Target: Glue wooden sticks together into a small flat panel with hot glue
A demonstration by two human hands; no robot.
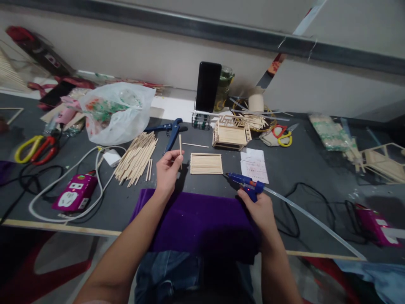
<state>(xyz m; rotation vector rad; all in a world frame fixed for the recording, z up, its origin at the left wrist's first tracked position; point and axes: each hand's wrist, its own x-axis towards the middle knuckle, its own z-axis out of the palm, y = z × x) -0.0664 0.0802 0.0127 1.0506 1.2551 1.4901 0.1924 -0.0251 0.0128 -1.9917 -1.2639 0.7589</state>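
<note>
Pinched upright between the thumb and fingers of my left hand (169, 171) is a thin wooden stick (180, 145). My right hand (259, 207) grips a blue hot glue gun (245, 181), with a long clear glue stick (303, 209) trailing from its back. The gun's nozzle points left, close to the lower right corner of a flat rectangular panel of sticks (206, 164). That panel lies on the grey table between my hands. Behind it lies a single loose stick (195, 145), and a small box-like stick model (230, 134) stands to the right of that.
Left of my left hand lie a pile of sticks (136, 158), a blue cutter (173, 133), a white plastic bag (117, 112) and a purple power strip (76, 192) with cables. A phone (208, 86) stands at the back. Scissors (283, 136) and paper (254, 164) lie right; purple cloth (199, 219) in front.
</note>
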